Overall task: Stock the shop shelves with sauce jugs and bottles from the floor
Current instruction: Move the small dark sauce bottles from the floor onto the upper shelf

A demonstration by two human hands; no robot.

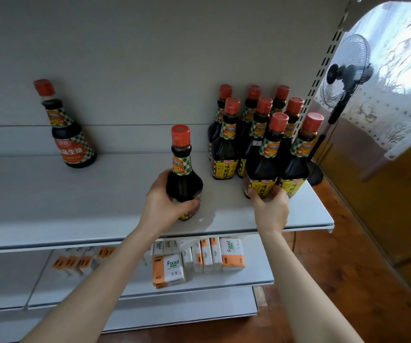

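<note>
Head view, left hand gripping lone bottle, right hand gripping front bottle, bottle cluster behind.

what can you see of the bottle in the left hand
The bottle is bell-shaped, full of dark sauce, with an orange-red cap and a green-checked neck label reading 180. It stands upright near the front of the shelf, apart from the yellow-label bottles. The left hand grips its lower body, covering the main label.

Sauce bottles, ten, dark with red caps and checked neck labels, all standing on the grey shelf: eight yellow-labelled in a tight cluster at the right end, its front bottle near the edge; one centre bottle; one orange-labelled bottle apart at left.
</note>
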